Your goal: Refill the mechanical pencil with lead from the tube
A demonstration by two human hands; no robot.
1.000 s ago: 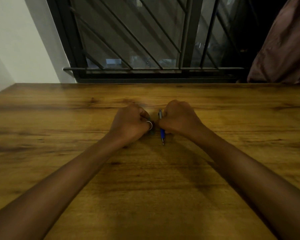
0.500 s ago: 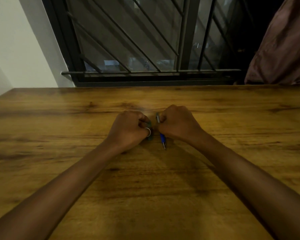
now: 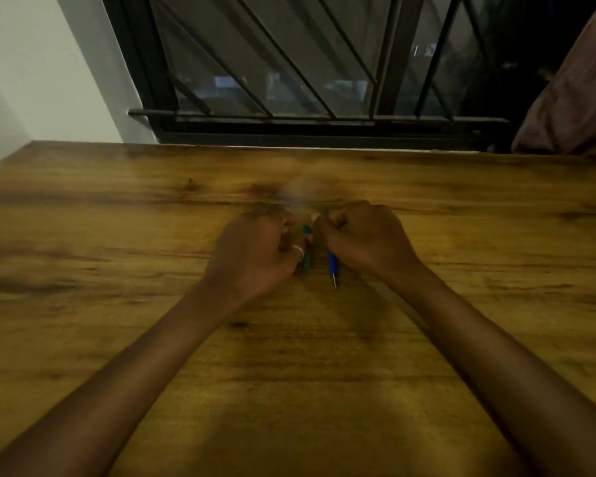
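A: What takes up most of the view?

B: A wooden table [image 3: 117,270] with dark grain, running from the near edge to the far wall. Behind it is a barred window [image 3: 289,63] with slanted black bars, a pale wall [image 3: 31,63] to its left, and a dull pinkish cloth [image 3: 572,98] hanging at the far right.

A: And the person?

B: Both bare arms reach forward, and the hands meet near the middle of the table, close together but not touching. The left hand [image 3: 252,256] is curled into a loose fist with its knuckles up. The right hand [image 3: 369,239] is curled the same way, just beside it.

A: What is each one holding?

B: The right hand grips the mechanical pencil [image 3: 332,265]. Its blue barrel comes out below the fingers, and the thin metal tip points back toward the person, low over the wood. The far end is hidden in the fist. The left hand holds the lead tube [image 3: 307,256], a small green piece standing roughly upright at its inner side, in the gap between the two hands. The view is blurred there, so it cannot be told whether the tube is capped.

A: Anything smaller?

B: A pale ring [image 3: 299,251] on a left finger, right against the tube.
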